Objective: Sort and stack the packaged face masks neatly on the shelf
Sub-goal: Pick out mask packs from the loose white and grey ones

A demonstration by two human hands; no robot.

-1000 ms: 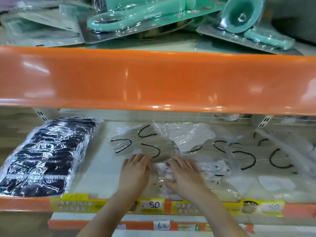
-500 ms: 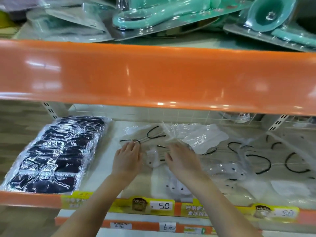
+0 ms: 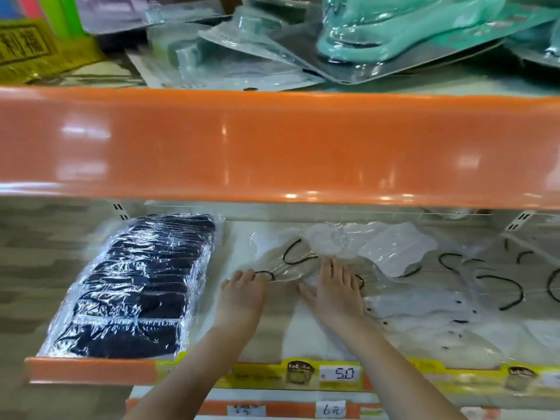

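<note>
Both hands flat and open on the beige mask packet (image 3: pixel 291 265): left hand (image 3: pixel 242 294) at its nine o'clock end, right hand (image 3: pixel 336 287) at three; long axis left-right.

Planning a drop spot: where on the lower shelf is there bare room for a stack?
One bare strip: white shelf floor between the wrapped row of dark masks and the left hand. Right of the right hand, loose clear-bagged pale masks overlap: crowded.
</note>
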